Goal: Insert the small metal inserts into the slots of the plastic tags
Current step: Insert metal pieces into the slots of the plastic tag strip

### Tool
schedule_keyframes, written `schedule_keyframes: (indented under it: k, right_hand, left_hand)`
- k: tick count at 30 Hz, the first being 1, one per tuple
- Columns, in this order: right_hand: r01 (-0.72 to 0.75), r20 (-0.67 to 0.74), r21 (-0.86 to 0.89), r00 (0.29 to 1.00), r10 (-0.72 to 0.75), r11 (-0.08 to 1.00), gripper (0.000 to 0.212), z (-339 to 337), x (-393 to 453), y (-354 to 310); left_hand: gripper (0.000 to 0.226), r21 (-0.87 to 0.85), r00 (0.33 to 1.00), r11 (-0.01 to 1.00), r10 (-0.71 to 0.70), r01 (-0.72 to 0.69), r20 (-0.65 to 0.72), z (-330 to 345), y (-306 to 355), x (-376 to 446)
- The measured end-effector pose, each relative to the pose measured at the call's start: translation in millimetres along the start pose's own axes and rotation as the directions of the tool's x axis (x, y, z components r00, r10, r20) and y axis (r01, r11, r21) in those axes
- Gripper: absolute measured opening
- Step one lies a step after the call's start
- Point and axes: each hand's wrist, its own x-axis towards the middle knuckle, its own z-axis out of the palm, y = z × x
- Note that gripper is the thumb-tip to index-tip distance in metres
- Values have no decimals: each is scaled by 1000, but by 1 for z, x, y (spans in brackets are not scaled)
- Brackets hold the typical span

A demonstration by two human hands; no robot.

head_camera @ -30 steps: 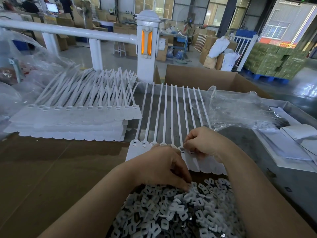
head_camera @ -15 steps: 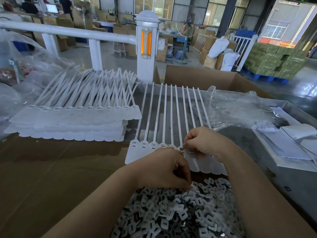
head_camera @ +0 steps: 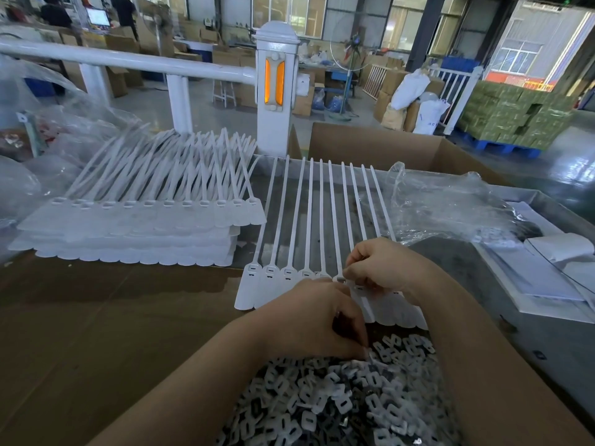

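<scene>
Over the inserts [head_camera: 338,403], left hand [head_camera: 309,320] curled; right hand [head_camera: 383,268] pinching tags [head_camera: 267,284].

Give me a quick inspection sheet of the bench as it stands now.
Surface: brown cardboard sheet over a bench.
Job's things: strip of tags lying flat; pile of inserts nearest the camera.
Clutter: stack of tag strips, clear plastic bag.
Grippers: left hand curled over the pile; right hand pinches at a tag head.
Cables: nothing seen.
Surroundings: white railing post, open carton.
</scene>
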Motion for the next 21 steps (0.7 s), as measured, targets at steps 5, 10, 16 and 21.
schedule_keyframes:
  k: [5,10,16,21]
  right_hand:
    - [8,3,29,1000,-8,1000,3,-1,0,0]
    - [87,30,95,995,-90,992,2,-6,-2,0]
    - [172,127,370,964,-233,913,7,-10,-8,-3]
    - [208,118,402,954,-276,891,9,-10,-8,-3]
  left_hand:
    - [5,-171,995,984,-61,47,-75,-3,1,-1]
    - [11,-426,876,885,-346,186,-336,-12,-4,0]
    - [9,-784,739,608,-585,126,-335,-20,-8,0]
    - [10,-796,747,592,-586,130,-314,-19,-8,0]
